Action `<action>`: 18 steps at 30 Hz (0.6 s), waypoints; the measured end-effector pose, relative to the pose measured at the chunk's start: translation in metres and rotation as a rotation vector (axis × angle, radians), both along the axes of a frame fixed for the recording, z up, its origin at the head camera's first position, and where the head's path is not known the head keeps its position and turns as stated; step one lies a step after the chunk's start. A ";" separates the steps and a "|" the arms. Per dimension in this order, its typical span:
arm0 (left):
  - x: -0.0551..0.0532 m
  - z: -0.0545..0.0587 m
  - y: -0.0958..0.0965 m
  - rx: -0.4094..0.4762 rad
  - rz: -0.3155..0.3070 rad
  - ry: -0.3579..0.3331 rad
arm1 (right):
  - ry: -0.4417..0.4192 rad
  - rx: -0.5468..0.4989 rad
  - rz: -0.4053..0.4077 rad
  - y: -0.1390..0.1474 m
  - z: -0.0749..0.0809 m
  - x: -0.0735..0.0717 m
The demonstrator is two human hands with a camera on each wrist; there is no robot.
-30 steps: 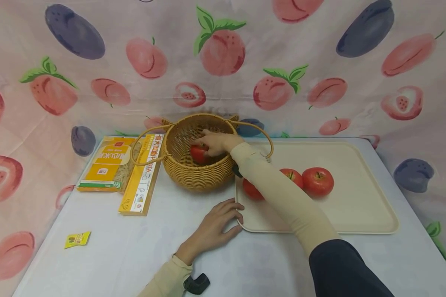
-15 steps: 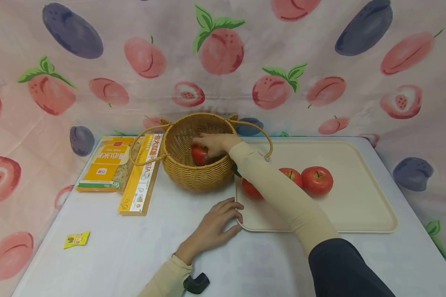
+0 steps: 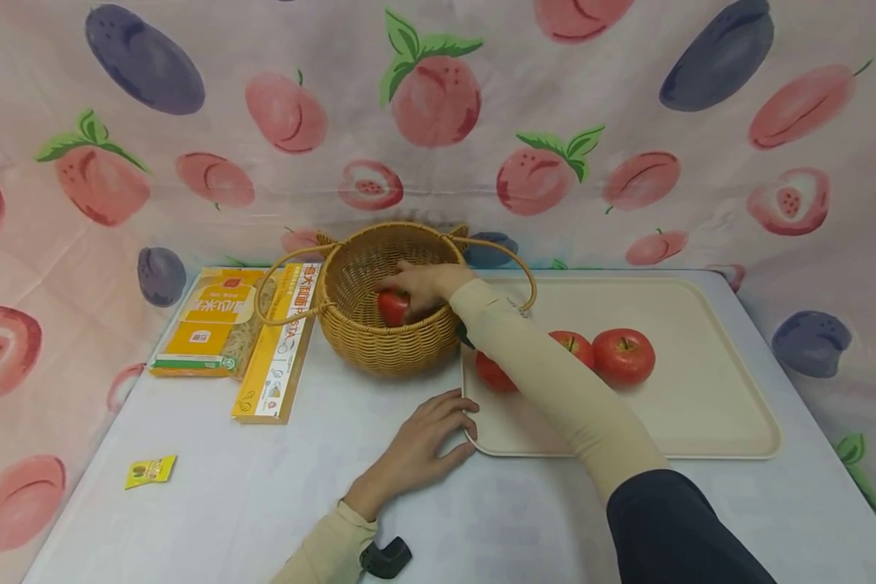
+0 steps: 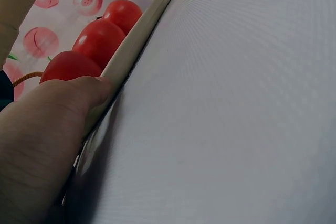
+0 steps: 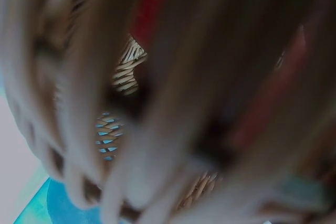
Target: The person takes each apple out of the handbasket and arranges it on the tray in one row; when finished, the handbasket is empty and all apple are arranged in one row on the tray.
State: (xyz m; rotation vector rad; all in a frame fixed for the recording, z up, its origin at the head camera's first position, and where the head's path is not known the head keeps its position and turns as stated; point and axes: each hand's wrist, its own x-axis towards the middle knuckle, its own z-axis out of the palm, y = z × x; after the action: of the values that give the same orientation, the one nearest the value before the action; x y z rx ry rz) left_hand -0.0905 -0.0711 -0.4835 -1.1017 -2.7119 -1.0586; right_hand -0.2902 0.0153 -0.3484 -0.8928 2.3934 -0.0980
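Observation:
Inside a woven wicker basket (image 3: 387, 353), my right hand (image 3: 427, 285) holds a red apple (image 3: 393, 308) from above, its fingers bent over the fruit. The right wrist view looks through the blurred basket weave (image 5: 168, 129), with patches of red behind it. My left hand (image 3: 422, 442) lies low on the table, its relaxed fingers on the left edge of a cream tray (image 3: 708, 389). In the left wrist view the thumb (image 4: 89, 88) touches the tray's rim. Three more apples sit on the tray, the rightmost apple (image 3: 624, 357) in full sight; my right sleeve partly covers the others.
Left of the basket lie a yellow pasta box (image 3: 281, 349) and a yellow bag of pasta (image 3: 208, 324). One basket handle (image 3: 292, 319) loops over them. A small yellow packet (image 3: 150, 471) is at the front left. A fruit-print cloth (image 3: 438, 178) hangs behind.
The right hand stays in the basket, its fingers shifting slightly over the apple. The left hand and the tray keep their places.

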 end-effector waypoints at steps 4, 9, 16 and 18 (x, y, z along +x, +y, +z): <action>0.000 0.000 0.000 0.010 -0.002 0.003 | -0.013 -0.003 0.003 0.000 -0.001 -0.001; 0.001 0.001 0.000 0.015 -0.004 0.001 | -0.020 0.017 -0.009 -0.001 -0.001 -0.001; 0.000 0.002 0.000 0.009 -0.005 -0.004 | 0.008 0.034 -0.009 -0.001 0.000 -0.001; 0.000 0.002 0.000 0.004 -0.005 -0.014 | 0.013 0.035 -0.005 0.000 0.000 -0.001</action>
State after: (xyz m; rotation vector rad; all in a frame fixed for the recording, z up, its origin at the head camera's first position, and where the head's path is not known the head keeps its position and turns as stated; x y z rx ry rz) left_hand -0.0900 -0.0711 -0.4815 -1.1048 -2.7180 -1.0767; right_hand -0.2909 0.0153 -0.3484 -0.8742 2.4019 -0.0528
